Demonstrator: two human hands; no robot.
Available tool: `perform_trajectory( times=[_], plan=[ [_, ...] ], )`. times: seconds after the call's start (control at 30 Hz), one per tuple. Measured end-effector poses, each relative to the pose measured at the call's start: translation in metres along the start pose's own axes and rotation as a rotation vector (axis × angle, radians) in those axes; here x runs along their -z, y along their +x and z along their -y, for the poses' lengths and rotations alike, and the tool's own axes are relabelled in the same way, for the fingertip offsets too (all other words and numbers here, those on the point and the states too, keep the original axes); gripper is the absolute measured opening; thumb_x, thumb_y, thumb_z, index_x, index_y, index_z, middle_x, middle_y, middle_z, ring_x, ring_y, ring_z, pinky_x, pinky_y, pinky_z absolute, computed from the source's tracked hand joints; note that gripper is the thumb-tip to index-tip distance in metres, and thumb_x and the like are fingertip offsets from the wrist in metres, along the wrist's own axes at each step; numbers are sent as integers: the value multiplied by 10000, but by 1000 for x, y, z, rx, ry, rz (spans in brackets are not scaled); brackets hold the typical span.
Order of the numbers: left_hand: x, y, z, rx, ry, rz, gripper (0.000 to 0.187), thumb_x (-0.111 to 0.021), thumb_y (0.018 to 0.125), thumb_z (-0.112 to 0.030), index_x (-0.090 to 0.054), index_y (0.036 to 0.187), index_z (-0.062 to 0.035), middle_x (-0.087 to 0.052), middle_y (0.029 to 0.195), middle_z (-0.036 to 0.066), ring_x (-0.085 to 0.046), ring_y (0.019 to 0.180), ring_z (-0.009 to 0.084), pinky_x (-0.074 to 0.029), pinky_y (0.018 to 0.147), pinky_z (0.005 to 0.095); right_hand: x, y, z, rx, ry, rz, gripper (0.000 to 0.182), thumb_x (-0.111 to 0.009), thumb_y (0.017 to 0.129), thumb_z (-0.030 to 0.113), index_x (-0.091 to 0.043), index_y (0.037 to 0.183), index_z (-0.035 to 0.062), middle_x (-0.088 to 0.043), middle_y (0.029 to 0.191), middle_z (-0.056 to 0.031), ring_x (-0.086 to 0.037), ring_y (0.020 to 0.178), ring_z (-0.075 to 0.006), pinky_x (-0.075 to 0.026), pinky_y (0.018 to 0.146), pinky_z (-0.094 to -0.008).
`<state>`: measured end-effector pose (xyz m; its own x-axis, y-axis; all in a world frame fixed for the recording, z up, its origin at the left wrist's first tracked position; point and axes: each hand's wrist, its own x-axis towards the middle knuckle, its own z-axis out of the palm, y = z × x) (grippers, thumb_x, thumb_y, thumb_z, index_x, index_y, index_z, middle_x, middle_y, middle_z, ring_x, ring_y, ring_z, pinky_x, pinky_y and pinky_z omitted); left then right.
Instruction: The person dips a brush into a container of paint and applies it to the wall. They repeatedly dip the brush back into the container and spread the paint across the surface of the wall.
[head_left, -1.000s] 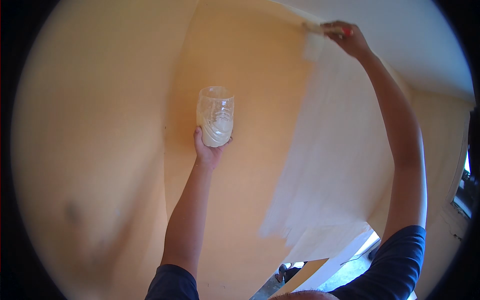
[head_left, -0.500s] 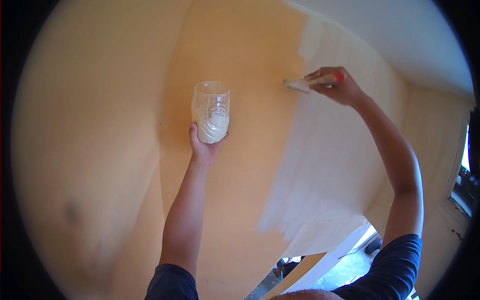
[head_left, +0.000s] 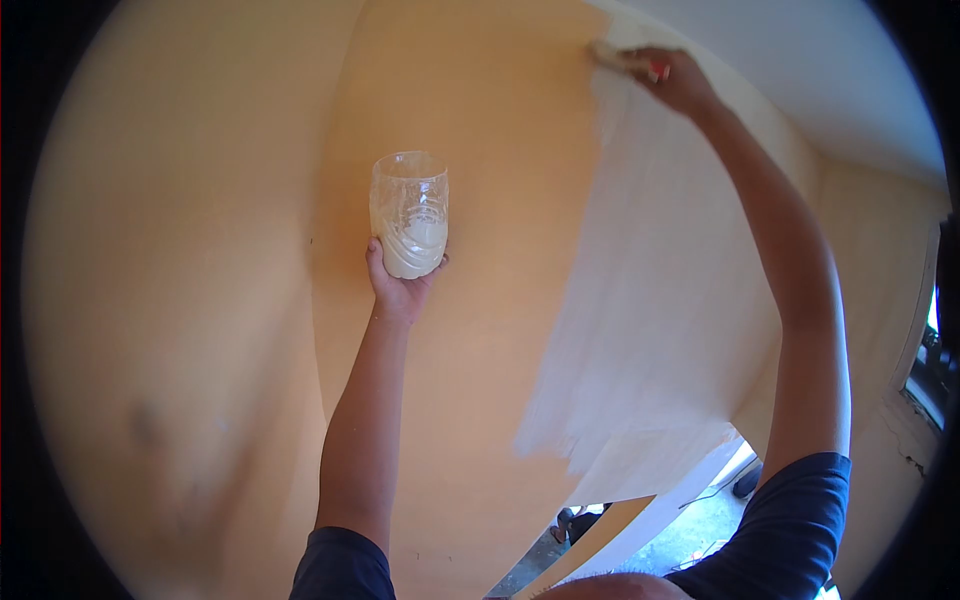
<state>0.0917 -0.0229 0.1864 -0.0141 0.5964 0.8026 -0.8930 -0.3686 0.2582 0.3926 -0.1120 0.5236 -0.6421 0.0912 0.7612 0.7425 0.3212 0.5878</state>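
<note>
My left hand (head_left: 402, 290) is wrapped round the lower part of a clear cut-off plastic bottle (head_left: 410, 215), held upright with whitish paint in its bottom half. High on the right, my right hand (head_left: 680, 82) grips a paintbrush (head_left: 625, 62) with a red patch on its handle. The bristles point left at the wall, near the border where pale paint meets orange; they are somewhat blurred. On the wall, the orange surface (head_left: 480, 370) lies left of this border and the whitish painted area (head_left: 660, 290) spreads to the right.
A white ceiling (head_left: 830, 80) slopes along the upper right. Below is an opening onto a bright floor (head_left: 690, 535), with a partly visible person (head_left: 578, 524) beyond. A window (head_left: 930, 370) stands at the far right, and another wall (head_left: 180, 250) at left.
My right hand has moved the paintbrush upward along the paint border, close to the ceiling. The bottle in my left hand has shifted slightly up and left in view.
</note>
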Motion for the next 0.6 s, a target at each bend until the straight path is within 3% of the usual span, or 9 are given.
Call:
perform_trajectory(
  times=[0.07,0.17,0.23,0.3,0.37,0.5,0.6],
  plan=[
    [-1,-1,2,1,29,-117,779,-328,805,-723,-467,1260,-106,-574,1140,133,-566,954,224,-465,733,354,-9,-42,33,55,105,118,254,-661,801,180,-664,1039,89,-660,980,-136,-636,874,-310,-513,768,-359],
    [3,1,4,-1,36,-132,783,-309,807,-727,-475,1254,-105,-577,1142,129,-568,966,219,-467,733,352,-6,-92,82,197,256,381,228,-671,796,141,-660,1014,76,-665,962,-116,-641,878,-278,-514,790,-350],
    [2,3,4,-9,30,-147,789,-305,807,-729,-474,1256,-104,-576,1147,130,-568,972,222,-468,737,356,6,-92,90,122,416,313,208,-660,803,110,-662,1009,84,-665,980,-102,-641,882,-273,-509,794,-345],
    [7,3,5,-7,30,-161,794,-301,806,-732,-473,1258,-103,-576,1151,131,-568,979,225,-469,742,360,11,-66,61,172,279,132,197,-644,815,86,-662,1011,84,-665,1002,-87,-634,898,-276,-504,794,-345],
    [15,6,6,-20,52,-61,804,-313,800,-739,-457,1274,-106,-565,1172,133,-561,1005,231,-470,758,376,16,-24,25,65,215,-80,209,-641,817,80,-658,1025,86,-661,1021,-83,-626,913,-283,-503,795,-343],
    [15,9,5,-23,31,-6,821,-334,788,-750,-441,1288,-107,-553,1189,134,-556,1021,233,-473,770,382,26,42,-17,-26,22,-147,225,-630,823,118,-652,1045,89,-656,1022,-104,-620,906,-305,-502,791,-352],
    [14,8,4,-27,29,37,834,-346,779,-758,-435,1292,-107,-544,1201,132,-553,1032,230,-475,775,380,18,43,-33,-21,-59,-151,239,-634,831,147,-647,1066,102,-660,999,-98,-619,863,-297,-497,759,-342]
  ],
)
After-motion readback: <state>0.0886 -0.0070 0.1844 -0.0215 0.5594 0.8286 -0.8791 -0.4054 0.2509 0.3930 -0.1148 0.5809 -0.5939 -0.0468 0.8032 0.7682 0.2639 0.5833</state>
